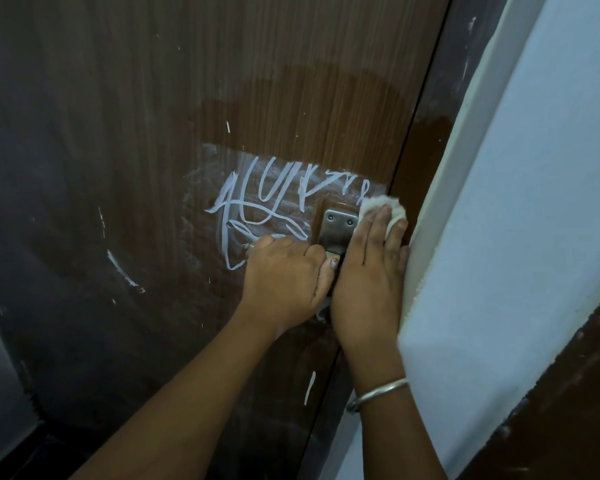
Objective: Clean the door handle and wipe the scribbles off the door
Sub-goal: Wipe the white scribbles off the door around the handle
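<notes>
White chalk scribbles (pixel 257 206) cover the middle of a brown wooden door (pixel 153 98), with a hazy smeared patch around them. A metal handle plate (pixel 337 225) with screws sits right of the scribbles. My left hand (pixel 284 278) is closed around the handle below the plate, hiding most of it. My right hand (pixel 371 271) lies flat against the door's right edge, fingers pressing a white cloth (pixel 381 206) to the wood just right of the plate. A darker wet band shows above the scribbles.
A pale blue wall (pixel 516 202) with a white edge strip stands close on the right, touching my right hand. Stray white marks (pixel 122 268) dot the door lower left. A silver bangle (pixel 378 393) circles my right wrist. Dark floor lies bottom left.
</notes>
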A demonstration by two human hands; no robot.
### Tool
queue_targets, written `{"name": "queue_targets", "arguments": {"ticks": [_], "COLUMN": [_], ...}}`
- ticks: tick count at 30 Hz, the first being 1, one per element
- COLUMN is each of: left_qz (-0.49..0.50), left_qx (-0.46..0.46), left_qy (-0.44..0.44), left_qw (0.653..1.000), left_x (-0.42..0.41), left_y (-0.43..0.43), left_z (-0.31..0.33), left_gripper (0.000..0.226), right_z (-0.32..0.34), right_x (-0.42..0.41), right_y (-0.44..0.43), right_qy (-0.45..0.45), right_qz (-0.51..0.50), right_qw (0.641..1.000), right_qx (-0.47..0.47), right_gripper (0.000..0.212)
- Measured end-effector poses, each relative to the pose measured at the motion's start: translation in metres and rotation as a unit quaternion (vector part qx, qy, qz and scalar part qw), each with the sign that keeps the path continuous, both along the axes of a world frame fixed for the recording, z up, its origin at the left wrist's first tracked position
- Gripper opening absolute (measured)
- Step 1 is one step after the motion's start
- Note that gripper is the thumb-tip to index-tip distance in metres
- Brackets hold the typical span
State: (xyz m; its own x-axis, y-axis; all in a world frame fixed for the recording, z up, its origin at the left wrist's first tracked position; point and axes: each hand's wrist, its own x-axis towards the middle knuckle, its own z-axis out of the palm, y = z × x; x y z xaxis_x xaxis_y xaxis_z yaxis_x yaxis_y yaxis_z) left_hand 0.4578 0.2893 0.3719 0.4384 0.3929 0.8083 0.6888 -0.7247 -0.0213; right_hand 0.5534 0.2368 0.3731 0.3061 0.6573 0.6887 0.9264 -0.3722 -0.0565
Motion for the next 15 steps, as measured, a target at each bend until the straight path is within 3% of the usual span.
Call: {"name": "queue_targets", "arguments": {"ticks": [3, 12, 15], "left_qz": [-0.004, -0.037, -0.074], "left_qx": [-0.007, -0.05, -0.092], "left_qy": [0.002, 0.052, 0.039], "left_qw": [1.0, 0.997, 0.992], "left_x": [-0.001, -0.011, -0.019], "left_y": [-0.001, -0.005, -0.004], "left_z": [0.003, 0.011, 0.015], "left_gripper": [0.038, 0.04, 0.027], "right_z": [0.026, 0.028, 0.037], "right_x": [0.003, -0.004, -0.007], "right_y": [0.006, 0.0, 0.0], "right_qy": [-0.028, -0.046, -0.074], "right_qz": [0.03, 0.05, 0.081], "right_qw": [0.998, 0.998, 0.993], "right_qx": [0.04, -0.016, -0.046], "right_gripper": [0.068, 0.072, 0.071]}}
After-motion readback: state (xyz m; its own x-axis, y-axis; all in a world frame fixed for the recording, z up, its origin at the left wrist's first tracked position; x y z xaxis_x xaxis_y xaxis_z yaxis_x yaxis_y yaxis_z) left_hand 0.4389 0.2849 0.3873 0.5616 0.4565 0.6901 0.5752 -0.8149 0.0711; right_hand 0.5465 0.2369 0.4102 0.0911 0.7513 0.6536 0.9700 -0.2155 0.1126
